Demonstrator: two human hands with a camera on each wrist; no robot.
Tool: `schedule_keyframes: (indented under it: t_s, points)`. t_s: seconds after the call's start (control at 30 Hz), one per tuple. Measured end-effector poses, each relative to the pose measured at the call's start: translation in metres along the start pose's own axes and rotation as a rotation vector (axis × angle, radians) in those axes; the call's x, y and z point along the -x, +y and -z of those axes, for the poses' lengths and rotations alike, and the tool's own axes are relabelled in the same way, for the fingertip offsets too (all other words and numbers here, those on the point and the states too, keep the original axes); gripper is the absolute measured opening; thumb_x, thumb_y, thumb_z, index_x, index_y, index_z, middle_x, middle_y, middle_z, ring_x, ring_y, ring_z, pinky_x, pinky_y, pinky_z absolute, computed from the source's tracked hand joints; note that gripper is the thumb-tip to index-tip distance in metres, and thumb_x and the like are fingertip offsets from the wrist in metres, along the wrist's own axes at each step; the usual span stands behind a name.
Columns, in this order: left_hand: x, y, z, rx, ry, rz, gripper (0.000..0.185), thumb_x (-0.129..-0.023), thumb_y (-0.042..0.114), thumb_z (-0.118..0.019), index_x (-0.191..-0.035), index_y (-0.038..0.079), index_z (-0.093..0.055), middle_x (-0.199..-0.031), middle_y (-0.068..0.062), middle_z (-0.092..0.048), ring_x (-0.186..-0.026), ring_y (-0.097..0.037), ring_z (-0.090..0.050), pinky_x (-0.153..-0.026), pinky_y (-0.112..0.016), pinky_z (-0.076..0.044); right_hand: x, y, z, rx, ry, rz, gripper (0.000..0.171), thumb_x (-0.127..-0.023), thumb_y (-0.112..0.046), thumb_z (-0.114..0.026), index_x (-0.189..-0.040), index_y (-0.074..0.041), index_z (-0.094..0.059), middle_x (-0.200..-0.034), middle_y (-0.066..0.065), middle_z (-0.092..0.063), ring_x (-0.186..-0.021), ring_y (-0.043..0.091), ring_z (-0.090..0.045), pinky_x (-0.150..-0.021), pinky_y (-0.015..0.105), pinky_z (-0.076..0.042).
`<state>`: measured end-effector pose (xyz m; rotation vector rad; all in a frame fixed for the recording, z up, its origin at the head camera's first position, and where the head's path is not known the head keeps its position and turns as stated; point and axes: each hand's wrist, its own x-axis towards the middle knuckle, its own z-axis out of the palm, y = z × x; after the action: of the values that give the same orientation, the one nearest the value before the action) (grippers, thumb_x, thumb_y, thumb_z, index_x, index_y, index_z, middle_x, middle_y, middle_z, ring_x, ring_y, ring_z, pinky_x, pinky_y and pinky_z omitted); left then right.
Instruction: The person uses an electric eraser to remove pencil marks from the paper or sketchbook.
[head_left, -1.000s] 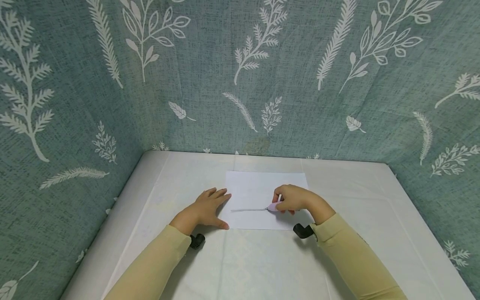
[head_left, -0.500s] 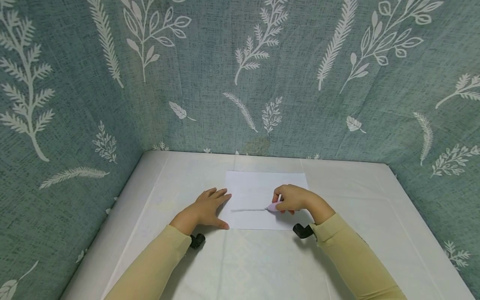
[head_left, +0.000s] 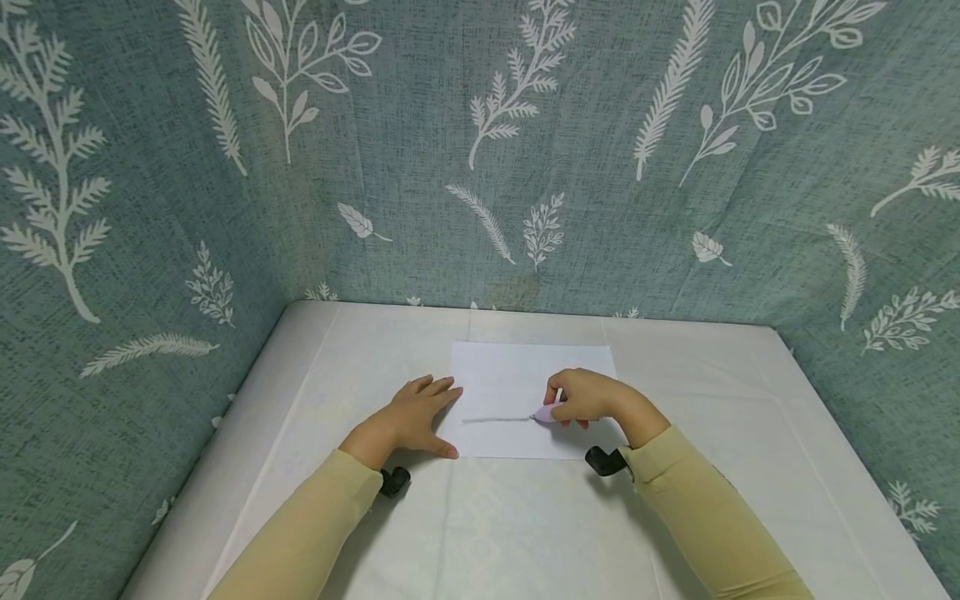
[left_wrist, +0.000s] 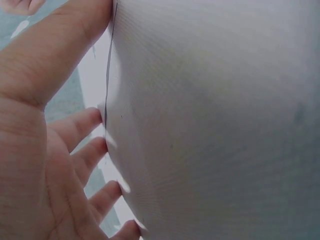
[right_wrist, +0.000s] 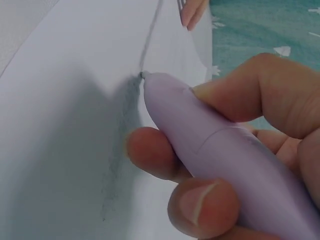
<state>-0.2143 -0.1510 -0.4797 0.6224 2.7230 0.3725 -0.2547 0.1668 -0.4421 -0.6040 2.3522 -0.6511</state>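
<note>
A sheet of white paper (head_left: pixel 517 367) lies on the table. Across its lower half runs a thin grey line (head_left: pixel 495 420). My right hand (head_left: pixel 592 396) grips a thick lilac pen-shaped tool (right_wrist: pixel 215 145) between thumb and fingers. Its narrow grey tip (right_wrist: pixel 144 75) meets the line, and a fainter dark streak (right_wrist: pixel 107 195) shows in the shadow on the other side of the tip. At the paper's left edge rests my left hand (head_left: pixel 412 417), fingers spread, with the thumb near the lower left corner. The tool's rear end is hidden behind my right hand in the head view.
The white cloth-covered table (head_left: pixel 360 350) reaches back to a teal leaf-patterned curtain (head_left: pixel 420 150), which also stands along both sides. Black wrist mounts, one at the left cuff (head_left: pixel 395 482) and one at the right cuff (head_left: pixel 606 462), hang close over the table.
</note>
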Motion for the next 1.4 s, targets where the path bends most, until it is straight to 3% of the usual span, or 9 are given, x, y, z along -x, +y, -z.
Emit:
schedule_keyframes:
  t_s: [0.53,0.9,1.2,1.4]
  points:
    - [-0.0021,-0.0023,-0.0029,-0.018,0.0,-0.004,0.108,-0.07,0.063,-0.083,-0.156,0.016,-0.037,-0.165,-0.007,-0.025,-0.15,-0.041,-0.016,-0.118,-0.058,-0.02,-0.0011,-0.0014,-0.0014,-0.012,-0.013,-0.003,0.008,-0.093,-0.013,-0.066,-0.101,-0.012,-0.066,-0.076,0.003,-0.07,-0.046,0.017,-0.053,-0.047,0.027,-0.041]
    - [-0.001,-0.0019,-0.0019,-0.013,-0.005,0.0,0.108,-0.07,0.063,-0.082,-0.157,0.017,-0.036,-0.165,-0.006,-0.023,-0.15,-0.04,-0.015,-0.118,-0.058,-0.019,-0.0025,-0.0019,-0.0008,-0.008,-0.015,-0.011,0.006,-0.093,-0.014,-0.067,-0.099,-0.013,-0.066,-0.076,0.003,-0.07,-0.048,0.023,-0.055,-0.048,0.028,-0.041]
    - [-0.0016,-0.0025,-0.0026,-0.001,-0.004,-0.002,0.107,-0.071,0.059,-0.084,-0.157,0.015,-0.036,-0.165,-0.008,-0.023,-0.15,-0.041,-0.014,-0.118,-0.059,-0.019,-0.0038,-0.0017,-0.0005,-0.012,-0.013,-0.01,0.006,-0.093,-0.013,-0.067,-0.1,-0.013,-0.066,-0.076,0.003,-0.07,-0.056,0.037,-0.06,-0.048,0.028,-0.041]
    - [-0.0013,-0.0021,-0.0026,-0.003,-0.005,0.004,0.108,-0.071,0.06,-0.084,-0.157,0.016,-0.036,-0.165,-0.007,-0.023,-0.15,-0.04,-0.015,-0.118,-0.058,-0.019,-0.0038,-0.0023,-0.0013,-0.005,-0.018,-0.004,0.006,-0.093,-0.013,-0.067,-0.099,-0.013,-0.066,-0.076,0.002,-0.071,-0.054,0.035,-0.059,-0.048,0.027,-0.041]
